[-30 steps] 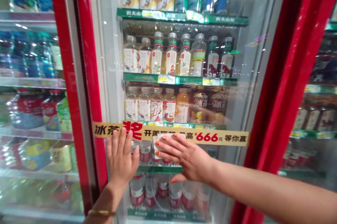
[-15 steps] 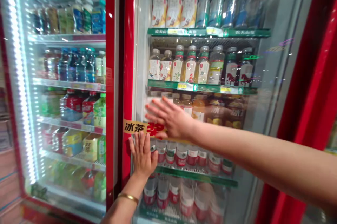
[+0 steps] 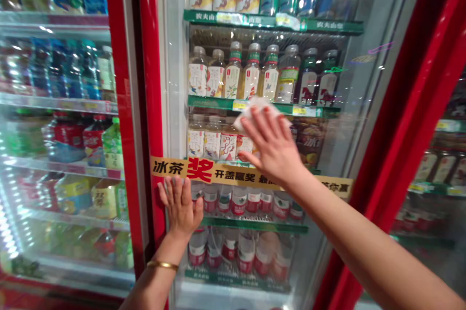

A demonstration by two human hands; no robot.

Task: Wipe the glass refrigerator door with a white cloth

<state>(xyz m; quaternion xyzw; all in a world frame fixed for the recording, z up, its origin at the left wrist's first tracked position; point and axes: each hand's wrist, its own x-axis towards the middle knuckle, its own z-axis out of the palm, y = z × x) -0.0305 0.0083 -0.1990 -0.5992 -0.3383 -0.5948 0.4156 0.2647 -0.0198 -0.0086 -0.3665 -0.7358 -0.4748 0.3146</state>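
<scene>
My right hand (image 3: 273, 147) holds a white cloth (image 3: 243, 116) flat against the glass door (image 3: 309, 271) of a drinks fridge. Its fingers spread over the cloth, and the palm hides most of it. The material could be paper or fabric; I cannot tell which. Lower down, my left hand (image 3: 182, 205) lies open on the door's left edge, its fingertips just under the yellow strip (image 3: 233, 174) with Chinese lettering. A gold bangle (image 3: 162, 265) circles my left wrist. Behind the glass, several bottles (image 3: 251, 74) stand in rows on green-edged shelves.
A red door frame (image 3: 151, 106) runs down the left of the glass, and another red frame (image 3: 404, 130) slants along the right. To the left stands a lit fridge with several bottles (image 3: 69, 140). More shelved bottles (image 3: 440, 169) show at the far right.
My right hand has swept right and slightly up over the glass, and the white cloth now shows beneath it. My left hand stays by the door edge. The view has shifted right and down.
</scene>
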